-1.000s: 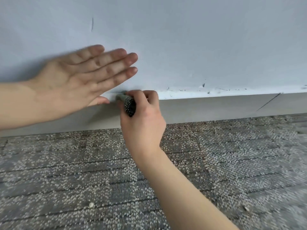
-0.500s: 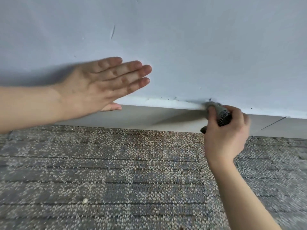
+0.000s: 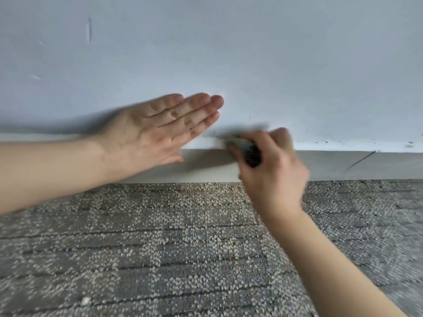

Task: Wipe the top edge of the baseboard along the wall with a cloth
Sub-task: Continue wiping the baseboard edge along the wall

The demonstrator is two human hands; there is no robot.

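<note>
Wall pale blue-grey, matt paint, soft even light. Thin vertical scratch high at left. Small dark flecks low at right. Floor: grey carpet, pale speckled loops, dark lines running across. Pale speck near bottom left, perhaps crumb; blurred.

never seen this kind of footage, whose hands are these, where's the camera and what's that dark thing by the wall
There is no machine here: these are a person's two bare hands. Every picture comes from one wide-angle camera worn on that person's head, looking forward and down. The left hand, fingers straight, lies flat against the pale wall. The right hand grips a dark cloth and holds it at the top edge of the baseboard, the strip where wall meets floor. Both are blurred. Below is speckled grey carpet; dark specks show along the edge further right.
</note>
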